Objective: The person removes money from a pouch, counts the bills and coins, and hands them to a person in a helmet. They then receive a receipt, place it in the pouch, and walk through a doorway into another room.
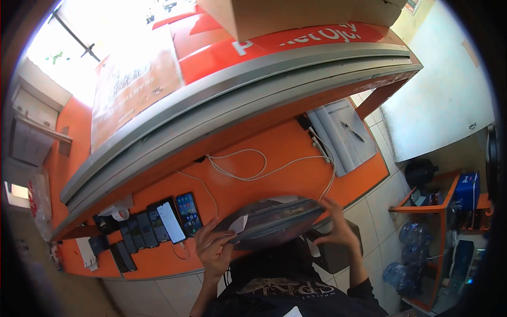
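A dark, oval, bag-like thing (280, 224) with lengthwise bands lies across the front of my body at the table's near edge. At its left end my left hand (214, 248) is closed, with a small white piece, like paper or card (240, 224), between its fingers. My right hand (340, 230) is at the other end of the bag. Its thumb and fingers are spread apart, with the fingertips right at the bag's edge. The underside of the bag is hidden.
Several phones lie on the orange table (274, 148) to the left, including a lit white-screen phone (170, 221). A white cable (259, 177) loops behind the bag. An open book (343, 134) with a pen is at the right. An orange shelf (441, 227) holds water bottles.
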Available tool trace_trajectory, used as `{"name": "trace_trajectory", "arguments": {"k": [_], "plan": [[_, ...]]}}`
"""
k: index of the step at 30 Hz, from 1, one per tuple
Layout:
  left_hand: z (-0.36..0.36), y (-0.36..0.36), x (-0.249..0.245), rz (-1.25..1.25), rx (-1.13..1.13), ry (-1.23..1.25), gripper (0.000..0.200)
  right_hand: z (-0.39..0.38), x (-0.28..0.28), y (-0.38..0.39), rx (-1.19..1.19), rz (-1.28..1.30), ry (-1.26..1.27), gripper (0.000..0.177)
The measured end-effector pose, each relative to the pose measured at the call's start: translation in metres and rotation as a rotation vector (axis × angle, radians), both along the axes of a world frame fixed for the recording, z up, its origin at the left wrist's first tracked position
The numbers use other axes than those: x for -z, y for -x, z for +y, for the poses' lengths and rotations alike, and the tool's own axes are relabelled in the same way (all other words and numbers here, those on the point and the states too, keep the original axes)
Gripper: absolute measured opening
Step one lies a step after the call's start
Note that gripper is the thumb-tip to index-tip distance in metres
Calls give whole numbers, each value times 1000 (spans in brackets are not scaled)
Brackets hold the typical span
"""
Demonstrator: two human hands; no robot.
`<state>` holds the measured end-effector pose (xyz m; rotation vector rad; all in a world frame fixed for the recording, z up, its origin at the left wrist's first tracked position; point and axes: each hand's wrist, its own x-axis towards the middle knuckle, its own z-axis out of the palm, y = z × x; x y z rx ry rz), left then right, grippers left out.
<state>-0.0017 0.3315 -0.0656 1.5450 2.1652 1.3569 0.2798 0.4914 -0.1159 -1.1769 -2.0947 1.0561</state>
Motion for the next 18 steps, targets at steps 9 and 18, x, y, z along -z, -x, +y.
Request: {"name": "trace_trajectory", "arguments": {"k": [9, 18], "plan": [[85, -10, -42, 240, -1, -115, 20, 7, 55, 40, -535, -123, -342, 28], [32, 13, -24, -175, -475, 18, 25, 140, -28, 117, -239, 67, -304, 18]]}}
